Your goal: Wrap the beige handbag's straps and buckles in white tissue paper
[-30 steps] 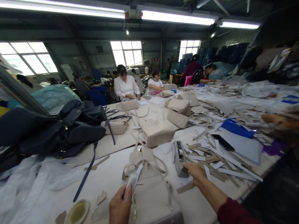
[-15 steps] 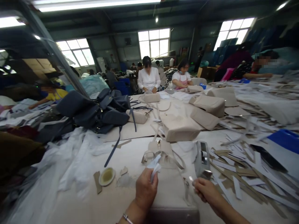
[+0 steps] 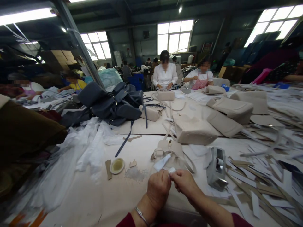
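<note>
My left hand (image 3: 158, 188) and my right hand (image 3: 184, 183) meet low in the middle, both pinching a small white strip of paper (image 3: 163, 163) between fingertips. Just beyond them lies a beige handbag (image 3: 169, 150) with looped straps on the pale table (image 3: 99, 195). A grey tape dispenser (image 3: 216, 168) stands to the right of my right hand. A round roll of tape (image 3: 117, 165) lies to the left.
Dark navy bags (image 3: 111, 104) are piled at the left, crumpled white plastic (image 3: 78, 154) below them. More beige bags (image 3: 233, 108) and cardboard and paper strips (image 3: 258, 189) cover the right. Several other people sit working at the far end.
My right hand left the tape dispenser and came across to join the left hand on the white strip. The camera view swung left and down.
</note>
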Demonstrator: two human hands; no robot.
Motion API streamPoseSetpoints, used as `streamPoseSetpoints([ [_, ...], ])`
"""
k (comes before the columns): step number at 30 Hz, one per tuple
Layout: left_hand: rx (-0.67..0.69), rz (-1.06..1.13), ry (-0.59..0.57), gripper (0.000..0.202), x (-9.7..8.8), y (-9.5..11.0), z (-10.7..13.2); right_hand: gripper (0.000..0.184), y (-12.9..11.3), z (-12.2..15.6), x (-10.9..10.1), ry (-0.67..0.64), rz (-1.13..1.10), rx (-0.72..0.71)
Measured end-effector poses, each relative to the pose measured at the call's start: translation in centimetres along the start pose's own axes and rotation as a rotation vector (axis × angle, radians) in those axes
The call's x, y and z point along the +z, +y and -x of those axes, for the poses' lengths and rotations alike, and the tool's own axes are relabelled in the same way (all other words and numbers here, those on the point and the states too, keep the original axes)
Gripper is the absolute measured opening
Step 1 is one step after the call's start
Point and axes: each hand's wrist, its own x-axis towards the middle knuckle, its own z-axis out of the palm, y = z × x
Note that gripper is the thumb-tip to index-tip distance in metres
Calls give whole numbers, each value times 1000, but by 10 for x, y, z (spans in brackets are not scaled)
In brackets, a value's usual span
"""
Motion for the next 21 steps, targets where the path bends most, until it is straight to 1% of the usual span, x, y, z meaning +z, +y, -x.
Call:
streamPoseSetpoints([
  [2,-2,-16,8,20,0,1,-2,29,-1,1,-2,12,37,-12],
  [3,-12,-15,-6,24,0,1,-3,29,-2,3,-3,24,73,-49],
  [5,-64,20,-66,21,0,2,-5,28,-4,7,-5,47,169,-179],
  [7,-152,91,-129,13,0,3,-8,26,-6,11,-6,61,262,-337],
  [8,-197,135,-153,12,-1,3,-9,26,-6,13,-6,71,289,-396],
  [10,-273,238,-174,17,-3,3,-13,25,-7,16,-5,97,295,-455],
  [11,-310,300,-171,20,-4,3,-15,23,-7,15,-4,120,286,-458],
  [13,-389,463,-172,24,-10,0,-20,19,-5,12,-2,177,245,-417],
  [14,-434,573,-200,25,-14,-2,-23,19,-3,9,-1,199,218,-388],
  [16,-520,831,-309,27,-23,-7,-28,22,1,2,1,216,161,-348],
  [18,-592,1058,-414,28,-33,-12,-31,24,5,-7,2,189,102,-345],
  [19,-620,1139,-439,28,-36,-15,-31,26,6,-10,3,167,69,-339],
  [21,-663,1263,-429,31,-41,-21,-29,30,5,-16,4,97,-1,-306],
])
